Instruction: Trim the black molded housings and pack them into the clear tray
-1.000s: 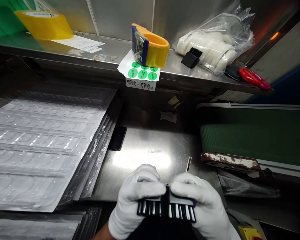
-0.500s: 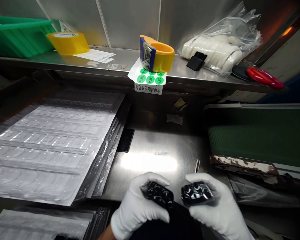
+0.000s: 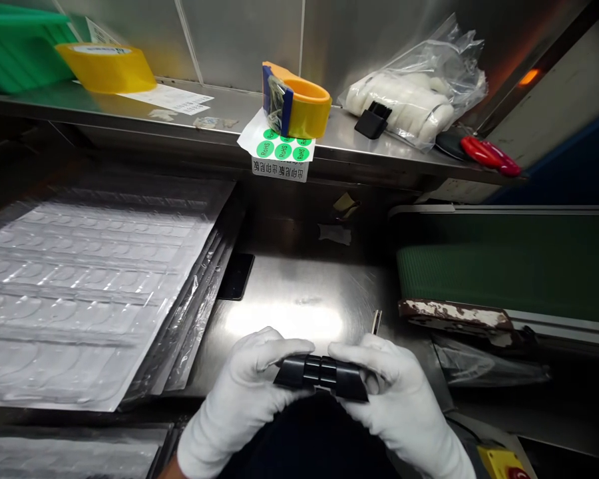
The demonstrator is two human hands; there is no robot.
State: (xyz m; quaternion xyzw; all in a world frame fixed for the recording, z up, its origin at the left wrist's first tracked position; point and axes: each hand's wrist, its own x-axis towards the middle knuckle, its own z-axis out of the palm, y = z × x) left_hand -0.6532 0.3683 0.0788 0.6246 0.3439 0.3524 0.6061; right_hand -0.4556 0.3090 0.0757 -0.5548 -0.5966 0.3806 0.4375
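My left hand point(image 3: 252, 386), in a white glove, grips a small black part point(image 3: 293, 371) between thumb and fingers. Gloved in white too, my right hand point(image 3: 392, 382) grips another black part point(image 3: 349, 380). The two parts meet end to end, or nearly so, in front of my body. Whether they are joined I cannot tell. Behind my hands is the shiny metal table point(image 3: 299, 286), with a thin metal tool point(image 3: 377, 322) just beyond my right hand.
Stacked clear plastic trays point(image 3: 94, 279) fill the left, beside a black phone-like slab point(image 3: 236, 277). A green conveyor belt point(image 3: 509, 259) runs at right. The metal shelf point(image 3: 229, 136) holds a tape dispenser point(image 3: 307, 110), yellow tape point(image 3: 107, 70) and bagged white gloves point(image 3: 404, 100).
The two black parts were apart with their detailed faces showing; now they are turned and brought together end to end. The view has shifted, and a yellow box shows at lower right.
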